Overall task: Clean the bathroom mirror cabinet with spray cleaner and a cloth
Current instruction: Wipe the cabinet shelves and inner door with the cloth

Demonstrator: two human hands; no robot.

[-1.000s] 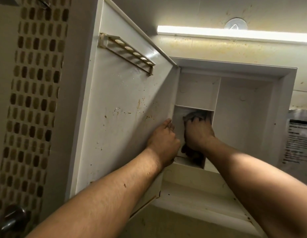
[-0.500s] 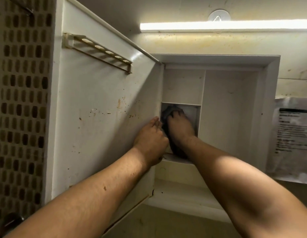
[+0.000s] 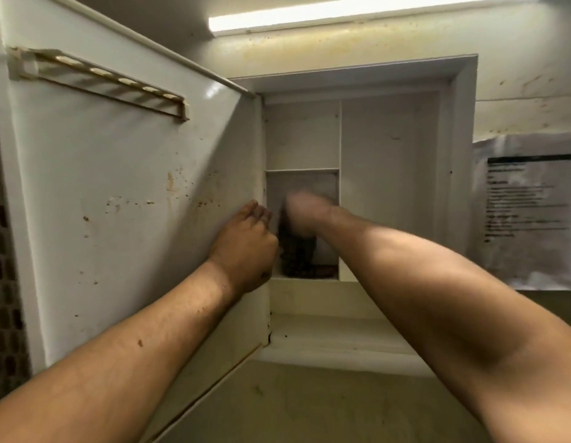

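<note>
The white mirror cabinet [image 3: 456, 129] stands open, its door [image 3: 118, 187] swung out to the left with rust-coloured specks on the inner face. My left hand [image 3: 245, 247] rests against the door's hinge edge, fingers curled, holding nothing I can see. My right hand [image 3: 306, 215] is inside the lower left compartment, blurred by motion, pressing a dark cloth [image 3: 298, 251] against the back wall. The cloth hangs down below the hand to the compartment floor. No spray bottle is in view.
A slotted holder rail [image 3: 98, 81] sticks out from the door's upper part. A tube light [image 3: 357, 11] glows above the cabinet. A printed paper notice [image 3: 530, 209] hangs on the wall to the right. Brown mosaic tiles [image 3: 3, 282] line the far left.
My right hand has shifted within the lower left compartment with the cloth and is now motion-blurred. The view has drifted, putting the cabinet more to the centre. My left hand stays on the door edge.
</note>
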